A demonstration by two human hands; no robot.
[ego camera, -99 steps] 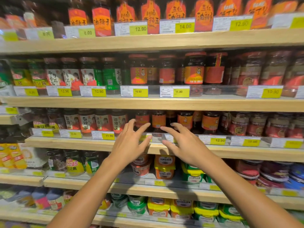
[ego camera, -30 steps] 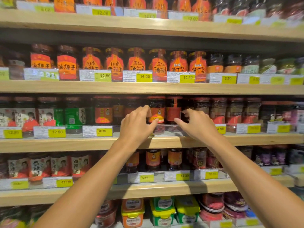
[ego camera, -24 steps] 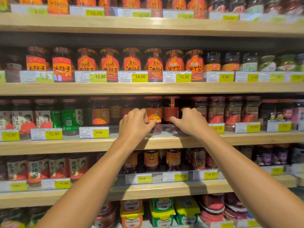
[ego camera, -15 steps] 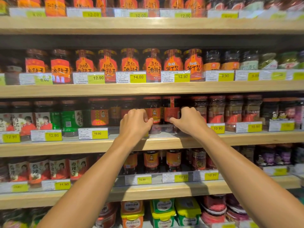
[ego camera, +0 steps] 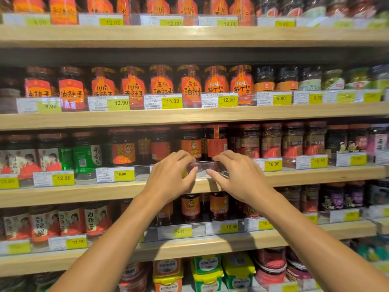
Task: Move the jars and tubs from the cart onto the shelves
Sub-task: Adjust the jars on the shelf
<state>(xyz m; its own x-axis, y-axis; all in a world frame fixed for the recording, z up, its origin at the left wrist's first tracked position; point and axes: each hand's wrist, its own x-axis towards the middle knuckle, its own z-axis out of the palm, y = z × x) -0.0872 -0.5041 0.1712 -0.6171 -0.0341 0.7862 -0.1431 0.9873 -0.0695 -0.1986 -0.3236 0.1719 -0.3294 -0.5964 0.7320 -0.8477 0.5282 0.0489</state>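
Left hand (ego camera: 168,178) and right hand (ego camera: 242,175) hovering empty, fingers spread; risk: nudging the jar (ego camera: 216,142) at 12 o'clock, toppling neighbours.

Yellow price tags (ego camera: 125,175) sit in clear plastic strips (ego camera: 210,165) along the shelf fronts, reading 16.90, 12.90 (ego camera: 63,178) and 10.90 (ego camera: 273,164) on the middle level. Above them, others (ego camera: 172,101) show 14.00, 12.90 and 9.90; several near the frame edges are too blurred to read
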